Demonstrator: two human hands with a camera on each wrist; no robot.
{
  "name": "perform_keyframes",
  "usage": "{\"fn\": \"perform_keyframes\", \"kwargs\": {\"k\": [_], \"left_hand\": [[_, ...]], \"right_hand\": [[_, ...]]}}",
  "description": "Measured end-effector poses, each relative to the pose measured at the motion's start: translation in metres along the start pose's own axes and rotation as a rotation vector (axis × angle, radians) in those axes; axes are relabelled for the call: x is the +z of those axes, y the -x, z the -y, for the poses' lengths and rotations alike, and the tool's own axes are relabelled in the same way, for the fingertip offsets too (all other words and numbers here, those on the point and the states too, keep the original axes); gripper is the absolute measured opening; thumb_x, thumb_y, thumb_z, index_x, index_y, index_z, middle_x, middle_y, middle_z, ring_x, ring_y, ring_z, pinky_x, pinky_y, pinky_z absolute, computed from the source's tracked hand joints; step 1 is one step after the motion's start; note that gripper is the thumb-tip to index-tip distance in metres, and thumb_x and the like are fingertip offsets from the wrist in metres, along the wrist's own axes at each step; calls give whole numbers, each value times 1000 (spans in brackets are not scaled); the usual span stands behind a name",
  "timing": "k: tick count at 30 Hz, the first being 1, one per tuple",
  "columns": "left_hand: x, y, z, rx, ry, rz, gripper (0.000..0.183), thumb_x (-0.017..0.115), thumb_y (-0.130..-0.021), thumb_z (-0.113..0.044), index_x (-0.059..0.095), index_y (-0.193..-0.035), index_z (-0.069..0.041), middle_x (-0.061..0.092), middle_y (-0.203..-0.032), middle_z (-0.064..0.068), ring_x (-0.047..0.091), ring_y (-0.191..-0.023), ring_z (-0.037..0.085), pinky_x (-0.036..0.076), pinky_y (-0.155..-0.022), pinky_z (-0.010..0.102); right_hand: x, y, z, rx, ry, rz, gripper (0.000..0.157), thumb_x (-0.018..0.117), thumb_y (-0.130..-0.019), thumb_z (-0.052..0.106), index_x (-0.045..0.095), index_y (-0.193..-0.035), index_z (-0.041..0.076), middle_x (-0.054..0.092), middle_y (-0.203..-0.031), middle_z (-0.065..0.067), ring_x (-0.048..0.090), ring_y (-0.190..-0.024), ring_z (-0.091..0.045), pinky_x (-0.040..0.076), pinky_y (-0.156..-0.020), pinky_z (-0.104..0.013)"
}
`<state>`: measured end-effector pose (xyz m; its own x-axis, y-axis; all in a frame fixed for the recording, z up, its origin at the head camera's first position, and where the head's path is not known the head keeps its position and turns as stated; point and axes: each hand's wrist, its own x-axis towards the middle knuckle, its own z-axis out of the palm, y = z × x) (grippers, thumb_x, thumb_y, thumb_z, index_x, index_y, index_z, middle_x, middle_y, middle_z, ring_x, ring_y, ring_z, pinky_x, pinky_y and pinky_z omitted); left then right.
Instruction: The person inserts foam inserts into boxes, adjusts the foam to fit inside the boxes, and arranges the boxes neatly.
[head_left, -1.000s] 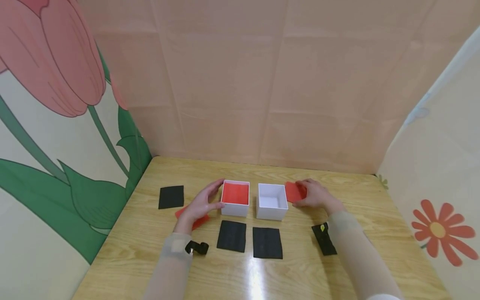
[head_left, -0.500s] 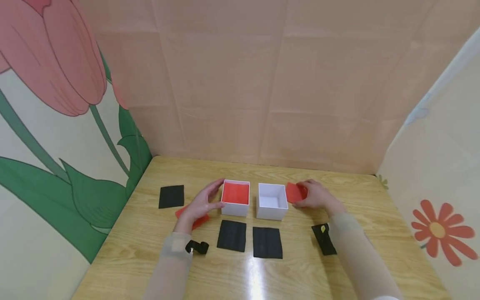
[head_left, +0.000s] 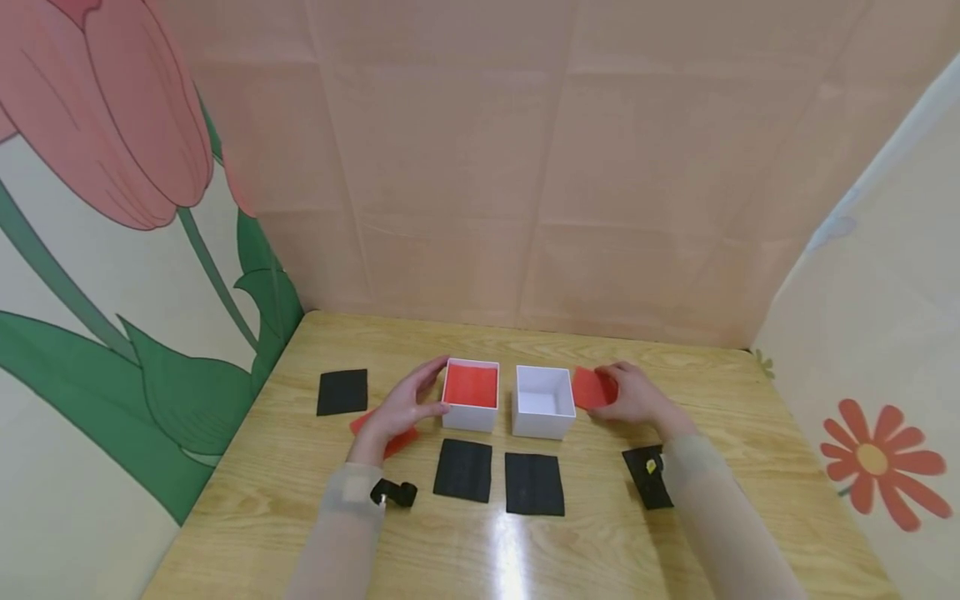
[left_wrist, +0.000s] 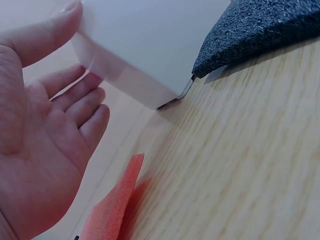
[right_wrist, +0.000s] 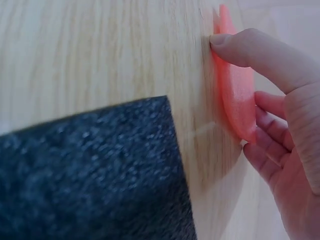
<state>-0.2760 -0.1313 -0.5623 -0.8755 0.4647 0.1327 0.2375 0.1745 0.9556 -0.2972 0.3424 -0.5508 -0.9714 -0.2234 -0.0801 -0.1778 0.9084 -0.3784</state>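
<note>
In the head view two white open-topped boxes stand side by side. My left hand (head_left: 399, 408) holds the left white box (head_left: 471, 418), thumb at its near corner and fingers along its far left side. A red foam square (head_left: 471, 386) lies inside that box. The right white box (head_left: 544, 425) has nothing in it. To its right my right hand (head_left: 633, 396) grips another red foam square (head_left: 591, 387); the right wrist view shows this red foam (right_wrist: 239, 95) bowed between thumb and fingers, near the tabletop. One more red foam square (head_left: 401, 443) lies partly under my left wrist.
Black foam squares lie about the wooden table (head_left: 480, 554): one at the far left (head_left: 342, 392), two before the boxes, a left one (head_left: 462, 471) and a right one (head_left: 534, 484). Another black piece (head_left: 647, 479) with a yellow mark lies by my right forearm. A cloth backdrop (head_left: 450, 167) hangs behind.
My right hand and the red foam square in it have shifted slightly to the right. The left hand and both boxes stay in place.
</note>
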Motion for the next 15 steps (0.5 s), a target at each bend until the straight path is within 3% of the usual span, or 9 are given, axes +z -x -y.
{"fn": "perform_keyframes", "kwargs": {"k": [6, 15], "left_hand": [[0, 0, 1, 8, -2, 0, 91, 85, -94, -15, 34, -169, -14, 32, -174, 3, 28, -161, 25, 27, -128, 44], [0, -1, 1, -4, 3, 5, 91, 84, -94, -14, 33, -169, -14, 32, -174, 1, 28, -160, 23, 27, -128, 41]], "right_hand": [[2, 5, -4, -6, -44, -21, 94, 94, -75, 47, 57, -150, 3, 55, -140, -21, 54, -120, -39, 57, -94, -59], [1, 16, -8, 19, -118, -25, 99, 93, -78, 49, 50, -155, 4, 45, -152, -26, 50, -127, -44, 57, -96, -62]]}}
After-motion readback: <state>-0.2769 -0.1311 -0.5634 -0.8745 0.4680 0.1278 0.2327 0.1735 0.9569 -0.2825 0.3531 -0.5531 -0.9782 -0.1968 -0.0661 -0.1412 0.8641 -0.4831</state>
